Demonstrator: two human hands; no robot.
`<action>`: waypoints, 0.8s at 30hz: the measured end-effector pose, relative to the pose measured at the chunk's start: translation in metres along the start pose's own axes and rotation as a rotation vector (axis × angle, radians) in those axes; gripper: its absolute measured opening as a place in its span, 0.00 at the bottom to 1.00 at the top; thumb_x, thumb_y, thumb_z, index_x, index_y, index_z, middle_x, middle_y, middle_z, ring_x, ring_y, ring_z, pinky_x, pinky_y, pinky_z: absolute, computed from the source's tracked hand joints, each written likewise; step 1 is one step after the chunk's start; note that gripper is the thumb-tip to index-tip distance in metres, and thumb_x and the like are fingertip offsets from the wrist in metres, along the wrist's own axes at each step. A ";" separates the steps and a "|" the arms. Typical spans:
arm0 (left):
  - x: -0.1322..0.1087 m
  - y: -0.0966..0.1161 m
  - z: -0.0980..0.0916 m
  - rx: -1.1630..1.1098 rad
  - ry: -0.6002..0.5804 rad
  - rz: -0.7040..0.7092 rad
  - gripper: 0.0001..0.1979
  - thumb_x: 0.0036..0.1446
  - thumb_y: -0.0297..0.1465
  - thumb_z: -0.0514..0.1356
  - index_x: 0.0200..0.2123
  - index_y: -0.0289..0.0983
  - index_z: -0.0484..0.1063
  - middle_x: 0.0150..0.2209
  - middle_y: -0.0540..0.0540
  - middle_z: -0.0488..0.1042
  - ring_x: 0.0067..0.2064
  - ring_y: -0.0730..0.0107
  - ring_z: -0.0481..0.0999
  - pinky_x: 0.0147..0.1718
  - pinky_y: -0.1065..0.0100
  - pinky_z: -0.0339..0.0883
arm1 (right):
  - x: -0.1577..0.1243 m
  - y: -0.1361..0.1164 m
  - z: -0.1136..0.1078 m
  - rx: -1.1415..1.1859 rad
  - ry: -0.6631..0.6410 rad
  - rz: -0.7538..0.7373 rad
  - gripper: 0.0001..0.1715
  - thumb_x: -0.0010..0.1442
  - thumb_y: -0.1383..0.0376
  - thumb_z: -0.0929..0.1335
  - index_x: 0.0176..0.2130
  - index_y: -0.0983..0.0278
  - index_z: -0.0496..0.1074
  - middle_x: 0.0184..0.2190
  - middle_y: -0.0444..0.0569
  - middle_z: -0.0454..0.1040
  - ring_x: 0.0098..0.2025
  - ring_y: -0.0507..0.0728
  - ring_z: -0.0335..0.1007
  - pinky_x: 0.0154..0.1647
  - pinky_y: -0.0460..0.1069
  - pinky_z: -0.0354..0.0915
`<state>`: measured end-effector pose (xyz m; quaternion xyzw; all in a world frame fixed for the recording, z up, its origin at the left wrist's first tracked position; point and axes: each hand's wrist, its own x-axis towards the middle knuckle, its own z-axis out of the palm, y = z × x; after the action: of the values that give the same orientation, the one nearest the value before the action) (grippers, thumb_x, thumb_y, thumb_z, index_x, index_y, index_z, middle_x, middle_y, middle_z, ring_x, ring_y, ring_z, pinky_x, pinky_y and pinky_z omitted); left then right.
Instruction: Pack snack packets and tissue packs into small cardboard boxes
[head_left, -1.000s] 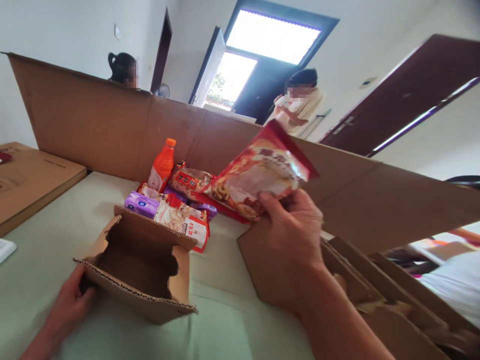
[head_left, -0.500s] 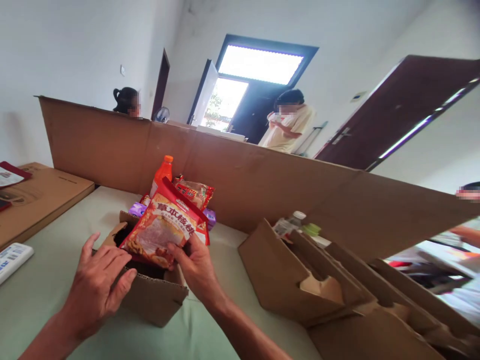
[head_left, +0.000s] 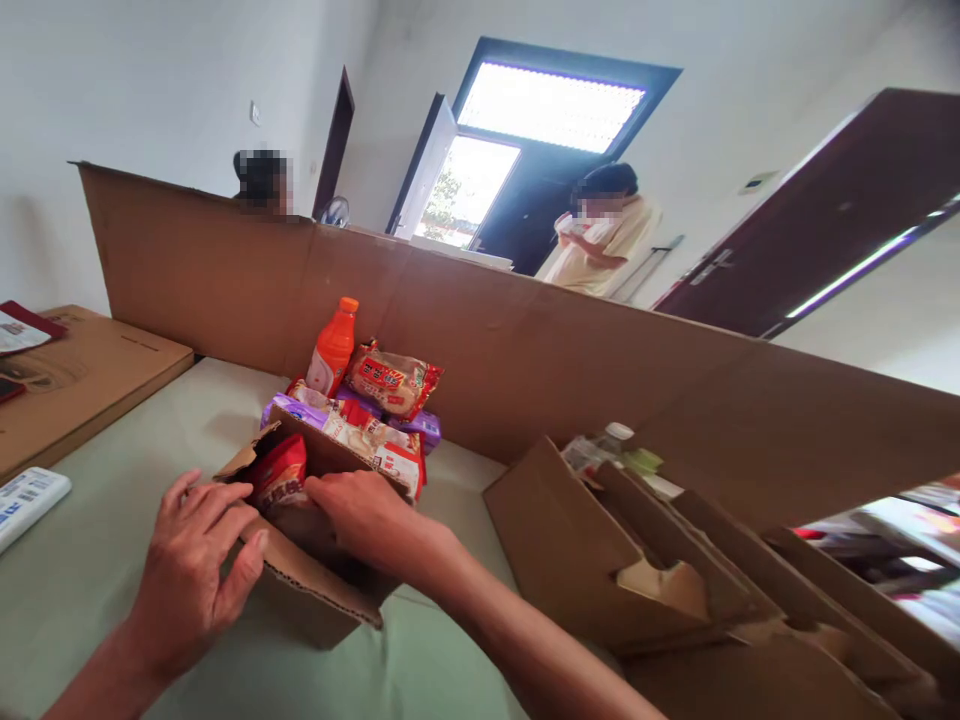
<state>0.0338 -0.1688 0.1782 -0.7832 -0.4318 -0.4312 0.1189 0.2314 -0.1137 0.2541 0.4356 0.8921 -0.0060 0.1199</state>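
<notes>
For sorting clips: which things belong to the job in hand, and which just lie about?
In use:
open cardboard box
red snack packet inside it
left hand at box edge
right hand reaching inside

Lying about, untouched:
orange-capped drink bottle
red-wrapped snack
purple packs
flat cardboard carton
clear bottle

The glossy red-and-cream plastic snack packet (head_left: 287, 468), held aloft a second ago, is now sitting inside the small open brown cardboard box (head_left: 307, 605). The bare right hand (head_left: 365, 512) is reaching into that box beside it. The bare left hand (head_left: 196, 562), earlier gripping the box's side, is spreading its fingers at the left edge.
</notes>
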 end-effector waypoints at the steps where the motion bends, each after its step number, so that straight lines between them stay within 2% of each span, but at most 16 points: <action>1: -0.002 -0.001 -0.001 -0.029 0.004 0.010 0.07 0.63 0.28 0.56 0.43 0.40 0.72 0.48 0.42 0.77 0.50 0.57 0.75 0.61 0.47 0.55 | 0.008 0.001 0.000 0.014 -0.043 -0.038 0.14 0.62 0.74 0.65 0.45 0.65 0.75 0.42 0.55 0.82 0.43 0.61 0.79 0.37 0.49 0.67; 2: -0.005 -0.002 -0.003 -0.055 0.021 0.008 0.10 0.63 0.28 0.56 0.46 0.40 0.72 0.52 0.40 0.74 0.54 0.56 0.73 0.62 0.46 0.54 | 0.011 0.003 0.000 0.052 -0.054 -0.068 0.13 0.62 0.73 0.66 0.46 0.65 0.76 0.43 0.55 0.81 0.45 0.61 0.79 0.40 0.50 0.68; 4: -0.012 -0.008 -0.008 -0.103 0.090 -0.041 0.16 0.64 0.29 0.54 0.54 0.41 0.69 0.59 0.39 0.68 0.60 0.53 0.67 0.64 0.46 0.54 | 0.004 0.012 0.000 0.198 0.070 -0.096 0.14 0.63 0.72 0.67 0.47 0.64 0.77 0.47 0.53 0.81 0.48 0.60 0.78 0.46 0.50 0.69; 6: -0.019 -0.019 -0.010 -0.144 0.142 -0.150 0.20 0.64 0.30 0.55 0.59 0.43 0.66 0.62 0.41 0.66 0.62 0.53 0.65 0.64 0.49 0.56 | -0.021 0.024 0.003 0.400 0.367 -0.069 0.14 0.65 0.70 0.66 0.48 0.62 0.76 0.47 0.51 0.80 0.48 0.57 0.77 0.49 0.50 0.70; 8: -0.026 -0.032 -0.008 -0.210 0.124 -0.290 0.24 0.63 0.33 0.58 0.62 0.45 0.64 0.61 0.43 0.66 0.62 0.54 0.66 0.63 0.52 0.58 | -0.055 0.035 0.013 0.537 0.658 0.021 0.11 0.67 0.66 0.65 0.44 0.61 0.77 0.42 0.48 0.82 0.43 0.55 0.78 0.46 0.48 0.71; 10: -0.032 -0.045 0.001 -0.325 0.046 -0.414 0.28 0.61 0.37 0.60 0.64 0.46 0.61 0.63 0.43 0.66 0.63 0.54 0.67 0.64 0.53 0.60 | -0.088 0.040 0.033 0.584 0.787 0.120 0.10 0.68 0.61 0.66 0.40 0.60 0.77 0.37 0.48 0.82 0.37 0.54 0.79 0.40 0.47 0.73; 11: -0.034 -0.050 0.006 -0.404 -0.004 -0.462 0.29 0.61 0.38 0.61 0.65 0.46 0.60 0.64 0.43 0.65 0.64 0.53 0.66 0.64 0.53 0.60 | -0.101 0.040 0.047 0.598 0.792 0.153 0.11 0.67 0.58 0.67 0.41 0.60 0.77 0.38 0.49 0.82 0.37 0.55 0.79 0.39 0.47 0.73; 13: -0.034 -0.056 0.016 -0.574 -0.096 -0.525 0.31 0.61 0.41 0.61 0.66 0.46 0.59 0.65 0.42 0.65 0.65 0.52 0.66 0.63 0.54 0.63 | -0.115 0.035 0.076 0.626 0.748 0.169 0.18 0.66 0.52 0.67 0.49 0.59 0.76 0.45 0.53 0.82 0.43 0.59 0.80 0.40 0.49 0.75; 15: -0.031 -0.055 0.023 -0.674 -0.126 -0.573 0.29 0.60 0.43 0.61 0.63 0.44 0.63 0.63 0.41 0.68 0.64 0.52 0.68 0.61 0.56 0.66 | -0.115 0.025 0.101 0.630 0.718 0.156 0.30 0.66 0.47 0.65 0.60 0.59 0.70 0.55 0.57 0.77 0.53 0.63 0.76 0.48 0.54 0.75; 17: -0.030 -0.050 0.024 -0.651 -0.110 -0.634 0.25 0.59 0.46 0.61 0.56 0.43 0.69 0.59 0.42 0.73 0.60 0.53 0.72 0.58 0.57 0.68 | -0.106 0.016 0.116 0.605 0.728 0.133 0.35 0.66 0.45 0.64 0.65 0.59 0.64 0.59 0.58 0.73 0.59 0.65 0.71 0.55 0.59 0.71; 19: -0.031 -0.043 0.019 -0.546 -0.094 -0.696 0.22 0.57 0.49 0.61 0.49 0.44 0.74 0.54 0.44 0.77 0.57 0.53 0.75 0.56 0.57 0.69 | -0.097 0.011 0.120 0.579 0.756 0.106 0.34 0.66 0.45 0.65 0.63 0.59 0.66 0.58 0.57 0.74 0.58 0.66 0.71 0.56 0.61 0.69; 22: -0.035 -0.032 0.010 -0.399 -0.084 -0.754 0.21 0.54 0.53 0.61 0.42 0.45 0.78 0.49 0.47 0.80 0.52 0.53 0.78 0.54 0.55 0.69 | -0.091 0.011 0.116 0.581 0.797 0.076 0.29 0.66 0.48 0.66 0.59 0.60 0.70 0.50 0.55 0.78 0.50 0.64 0.73 0.51 0.60 0.70; 24: -0.033 -0.028 0.006 -0.342 -0.054 -0.804 0.23 0.50 0.55 0.61 0.40 0.45 0.77 0.44 0.47 0.81 0.48 0.53 0.79 0.50 0.56 0.72 | -0.091 0.016 0.114 0.602 0.797 0.090 0.26 0.66 0.50 0.66 0.59 0.59 0.69 0.47 0.54 0.79 0.47 0.63 0.73 0.49 0.60 0.70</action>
<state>0.0075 -0.1677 0.1436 -0.5721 -0.6278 -0.4880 -0.2011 0.3214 -0.1882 0.1645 0.4576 0.8075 -0.0910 -0.3609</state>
